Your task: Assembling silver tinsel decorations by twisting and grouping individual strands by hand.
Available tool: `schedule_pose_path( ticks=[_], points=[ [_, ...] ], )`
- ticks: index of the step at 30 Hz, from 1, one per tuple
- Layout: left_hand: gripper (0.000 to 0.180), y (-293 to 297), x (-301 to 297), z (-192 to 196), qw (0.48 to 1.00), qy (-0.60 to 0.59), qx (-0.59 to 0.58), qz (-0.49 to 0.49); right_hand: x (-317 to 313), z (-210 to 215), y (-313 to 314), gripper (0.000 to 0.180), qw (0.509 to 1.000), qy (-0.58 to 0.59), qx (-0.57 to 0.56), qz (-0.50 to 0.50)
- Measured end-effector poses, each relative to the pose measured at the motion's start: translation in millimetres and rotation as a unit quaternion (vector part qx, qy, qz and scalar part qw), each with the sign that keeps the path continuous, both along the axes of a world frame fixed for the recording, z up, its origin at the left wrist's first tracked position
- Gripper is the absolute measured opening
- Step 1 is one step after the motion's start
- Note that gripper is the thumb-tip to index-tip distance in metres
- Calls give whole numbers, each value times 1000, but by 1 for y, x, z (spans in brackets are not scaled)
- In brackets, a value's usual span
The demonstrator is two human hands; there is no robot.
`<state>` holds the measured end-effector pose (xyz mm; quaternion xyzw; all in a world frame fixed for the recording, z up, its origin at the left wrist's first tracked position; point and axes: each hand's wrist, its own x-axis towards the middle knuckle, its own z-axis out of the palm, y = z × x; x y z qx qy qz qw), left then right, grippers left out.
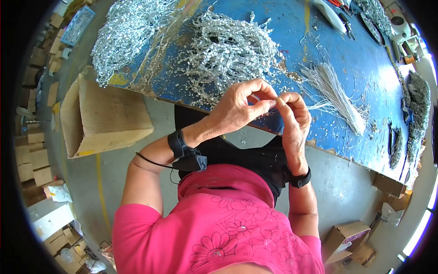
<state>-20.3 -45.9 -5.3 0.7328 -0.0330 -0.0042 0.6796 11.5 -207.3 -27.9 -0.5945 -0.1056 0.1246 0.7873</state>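
Observation:
My left hand [239,105] and my right hand [294,119] meet fingertip to fingertip over the near edge of the blue table [283,16]. Both are closed in a pinch; whatever sits between the fingertips is too small to make out. Just beyond my left hand lies a tangled heap of silver tinsel-like strands [232,48], with loose flakes scattered round it. To the right of my right hand is a bundle of thin pale wires or strings [335,93], its ends fanned out. A second silver heap [127,39] rests at the table's left end.
An open cardboard box [114,112] stands on the floor below the table's left corner. Pliers [346,26] lie at the far right. Dark, fuzzy strands [417,105] line the right edge. Another carton [346,237] sits on the floor at lower right; stacked boxes [39,157] fill the left.

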Motion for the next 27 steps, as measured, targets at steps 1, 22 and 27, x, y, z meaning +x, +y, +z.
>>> schedule_pose_path(
  ticks=[1, 22, 27],
  points=[
    [8, 0, 1, 0, 1000, 12, 3, -7, 0, 0, -2, 3, 1000, 10, 3, 5],
    [23, -3, 3, -10, 887, -326, 307, 111, 13, 0, -7, 9, 978, 169, 56, 104],
    [20, -2, 4, -10, 867, -355, 335, 105, 13, -1, -7, 9, 981, 158, 42, 105]
  ],
)
